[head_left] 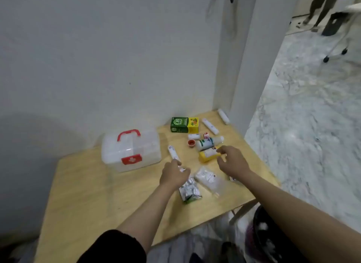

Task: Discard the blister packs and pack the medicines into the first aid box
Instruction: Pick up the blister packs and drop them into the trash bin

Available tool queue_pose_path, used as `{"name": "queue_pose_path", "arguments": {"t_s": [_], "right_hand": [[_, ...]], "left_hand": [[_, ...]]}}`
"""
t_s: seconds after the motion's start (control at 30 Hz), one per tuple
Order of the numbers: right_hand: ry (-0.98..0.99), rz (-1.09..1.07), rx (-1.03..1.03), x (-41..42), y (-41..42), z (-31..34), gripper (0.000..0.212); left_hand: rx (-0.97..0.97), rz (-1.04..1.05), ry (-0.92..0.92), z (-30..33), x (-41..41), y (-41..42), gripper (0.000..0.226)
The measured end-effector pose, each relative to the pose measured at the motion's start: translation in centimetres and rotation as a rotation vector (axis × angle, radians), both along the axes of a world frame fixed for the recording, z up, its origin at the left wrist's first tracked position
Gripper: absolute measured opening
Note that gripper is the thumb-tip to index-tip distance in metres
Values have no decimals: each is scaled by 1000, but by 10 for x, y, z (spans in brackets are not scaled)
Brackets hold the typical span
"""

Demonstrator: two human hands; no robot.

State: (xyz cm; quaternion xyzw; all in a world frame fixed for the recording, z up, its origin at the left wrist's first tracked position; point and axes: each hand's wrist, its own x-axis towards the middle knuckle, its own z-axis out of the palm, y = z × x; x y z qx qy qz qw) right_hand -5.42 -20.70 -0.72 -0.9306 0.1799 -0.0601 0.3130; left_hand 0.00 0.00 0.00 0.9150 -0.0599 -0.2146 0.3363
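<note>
Blurry: left hand (pixel 173 173) curled over something white, can't tell if gripping. Right hand (pixel 232 161) fingers spread, at yellow bottle (pixel 209 154). One box (pixel 130 151) at 9 o'clock.

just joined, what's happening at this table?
A person is sorting medical supplies on a light wooden table. The left hand rests on a small white item near the silver blister packs; whether it grips it is unclear. The right hand hovers open over the yellow bottle. The translucent first aid box with a red handle sits closed, so nothing looks packed yet.
</note>
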Motion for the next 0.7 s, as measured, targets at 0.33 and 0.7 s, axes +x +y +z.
{"name": "queue_pose_path", "arguments": {"t_s": [0.33,0.7], "right_hand": [[14,-258,-204,-23,19,-38,27],[249,-507,-14,-38,4,-54,36]], "left_hand": [[80,130,-1,-46,-33,3,65],[142,106,-23,-52,-41,-3,68]]}}
